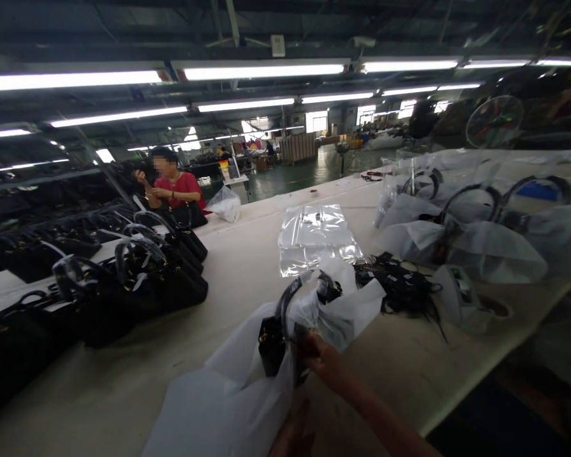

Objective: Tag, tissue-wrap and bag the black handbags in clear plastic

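Observation:
A black handbag (271, 346) stands on the table in front of me, partly wrapped in white sheet material (219, 387) that spreads to the left and rises behind it. Its curved dark handle (288, 301) sticks up, with whitish wrapping around it. My right hand (321, 358) reaches in from the lower right, its fingers closed at the bag's near side by the handle; the exact grip is partly hidden. At the bottom edge, my left hand (292, 431) is in shadow beside the white sheet, and its fingers are hard to make out.
Black handbags (147, 285) line the left side. Clear plastic bags (316, 235) lie flat beyond my work. Black straps or cords (400, 282) are heaped to the right, beside a white device (459, 295). Wrapped bags (495, 247) stand farther right. A person in red (185, 190) is across the table.

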Demonstrator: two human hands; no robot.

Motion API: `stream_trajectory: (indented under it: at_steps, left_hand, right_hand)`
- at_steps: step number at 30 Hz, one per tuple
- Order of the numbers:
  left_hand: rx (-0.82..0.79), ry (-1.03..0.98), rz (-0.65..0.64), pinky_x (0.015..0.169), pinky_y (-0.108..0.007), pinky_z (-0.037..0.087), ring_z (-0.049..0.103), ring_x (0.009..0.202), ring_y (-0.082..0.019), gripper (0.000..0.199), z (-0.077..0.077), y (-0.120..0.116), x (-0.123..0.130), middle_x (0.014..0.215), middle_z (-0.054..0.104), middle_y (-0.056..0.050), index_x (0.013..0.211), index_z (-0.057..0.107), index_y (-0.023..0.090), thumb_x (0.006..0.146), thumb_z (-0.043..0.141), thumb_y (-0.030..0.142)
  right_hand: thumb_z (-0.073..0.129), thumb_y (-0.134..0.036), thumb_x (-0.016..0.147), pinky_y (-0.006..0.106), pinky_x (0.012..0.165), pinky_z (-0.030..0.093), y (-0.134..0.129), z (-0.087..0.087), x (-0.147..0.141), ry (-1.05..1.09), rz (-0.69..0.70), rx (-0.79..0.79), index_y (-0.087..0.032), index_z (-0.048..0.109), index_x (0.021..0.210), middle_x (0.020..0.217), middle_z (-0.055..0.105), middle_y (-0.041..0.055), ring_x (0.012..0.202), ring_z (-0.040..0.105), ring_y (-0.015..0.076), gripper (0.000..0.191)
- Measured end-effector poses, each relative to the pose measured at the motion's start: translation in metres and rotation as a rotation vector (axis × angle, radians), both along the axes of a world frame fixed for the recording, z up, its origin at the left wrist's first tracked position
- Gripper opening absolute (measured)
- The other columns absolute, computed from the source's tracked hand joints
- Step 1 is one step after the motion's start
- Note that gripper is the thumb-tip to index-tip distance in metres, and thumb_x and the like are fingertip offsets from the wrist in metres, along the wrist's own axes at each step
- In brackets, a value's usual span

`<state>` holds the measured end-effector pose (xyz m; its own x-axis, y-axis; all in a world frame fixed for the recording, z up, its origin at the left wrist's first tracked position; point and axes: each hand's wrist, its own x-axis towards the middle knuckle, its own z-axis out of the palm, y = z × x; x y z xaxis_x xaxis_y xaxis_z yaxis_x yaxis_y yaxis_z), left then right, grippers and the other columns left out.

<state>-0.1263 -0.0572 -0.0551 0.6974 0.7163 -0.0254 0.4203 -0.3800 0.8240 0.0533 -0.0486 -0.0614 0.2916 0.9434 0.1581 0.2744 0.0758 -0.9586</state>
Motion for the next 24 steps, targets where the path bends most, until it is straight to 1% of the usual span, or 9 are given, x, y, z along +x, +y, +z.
stream_trajectory:
  at_steps: [3,6,8,12,15,17,19,21,24]
  left_hand:
    - [0.137,0.048,0.129,0.089,-0.046,0.046,0.056,0.105,-0.030,0.037,-0.007,0.014,0.000,0.110,0.061,-0.012,0.119,0.055,0.023,0.087,0.046,0.039]
    - [0.582,0.033,0.340,0.088,-0.052,0.046,0.054,0.107,-0.036,0.048,-0.006,0.038,0.001,0.114,0.059,-0.020,0.126,0.050,0.012,0.086,0.043,0.039]
    - [0.910,-0.022,0.477,0.090,-0.051,0.046,0.050,0.113,-0.036,0.057,0.005,0.054,0.001,0.123,0.052,-0.023,0.133,0.039,0.008,0.086,0.045,0.040]
    - [1.192,-0.116,0.588,0.096,-0.053,0.042,0.038,0.126,-0.036,0.070,0.059,0.073,0.008,0.137,0.036,-0.026,0.142,0.018,0.010,0.087,0.050,0.038]
    - [1.283,-0.189,0.407,0.103,-0.051,0.035,0.034,0.129,-0.034,0.072,0.109,0.074,0.031,0.138,0.036,-0.022,0.141,0.022,0.012,0.083,0.057,0.038]
    - [1.199,-0.178,0.254,0.104,-0.050,0.034,0.034,0.130,-0.033,0.075,0.137,0.075,0.056,0.138,0.039,-0.020,0.138,0.029,0.012,0.077,0.063,0.039]
    - [0.960,-0.109,0.156,0.099,-0.047,0.039,0.044,0.121,-0.032,0.068,0.158,0.079,0.083,0.129,0.050,-0.017,0.129,0.043,0.011,0.071,0.067,0.035]
    - [0.637,-0.030,0.095,0.082,-0.038,0.049,0.060,0.094,-0.027,0.045,0.174,0.084,0.105,0.097,0.066,-0.010,0.105,0.061,0.010,0.067,0.067,0.033]
    - [0.261,-0.048,0.087,0.052,-0.023,0.042,0.054,0.053,-0.014,0.024,0.191,0.084,0.121,0.054,0.055,0.003,0.072,0.063,0.011,0.062,0.066,0.033]
  right_hand:
    - [0.054,-0.018,0.065,0.040,0.092,0.041,-0.010,-0.009,0.004,-0.046,-0.088,0.028,-0.019,0.057,0.101,0.107,0.063,0.0083,0.102,0.056,0.0245,0.037]
    - [0.054,-0.020,0.068,0.039,0.086,0.044,-0.020,-0.019,0.006,-0.063,-0.108,0.008,-0.020,0.061,0.096,0.104,0.064,0.0084,0.099,0.057,0.0247,0.028]
    - [0.053,-0.020,0.069,0.037,0.081,0.046,-0.028,-0.026,0.007,-0.075,-0.120,-0.033,-0.019,0.062,0.091,0.096,0.065,0.0081,0.089,0.059,0.0236,0.024]
    - [0.051,-0.020,0.072,0.034,0.075,0.045,-0.040,-0.041,0.006,-0.107,-0.117,-0.063,-0.018,0.063,0.088,0.087,0.064,0.0071,0.080,0.059,0.0211,0.021]
    - [0.049,-0.016,0.071,0.031,0.071,0.044,-0.045,-0.051,0.002,-0.160,-0.063,-0.067,-0.018,0.064,0.083,0.083,0.063,0.0057,0.076,0.057,0.0188,0.019]
    - [0.049,-0.014,0.070,0.030,0.072,0.044,-0.044,-0.055,0.000,-0.202,-0.020,-0.094,-0.018,0.065,0.083,0.085,0.065,0.0060,0.077,0.058,0.0191,0.021]
    - [0.050,-0.012,0.068,0.033,0.076,0.045,-0.041,-0.057,0.002,-0.233,0.021,-0.135,-0.018,0.067,0.087,0.091,0.067,0.0074,0.084,0.060,0.0218,0.026]
    - [0.054,-0.011,0.067,0.036,0.083,0.045,-0.033,-0.057,0.007,-0.244,0.066,-0.170,-0.020,0.069,0.092,0.099,0.068,0.0082,0.092,0.061,0.0254,0.031]
    - [0.057,-0.009,0.064,0.039,0.082,0.047,-0.016,-0.053,0.018,-0.238,0.117,-0.179,-0.020,0.072,0.084,0.092,0.071,0.0071,0.090,0.063,0.0273,0.027]
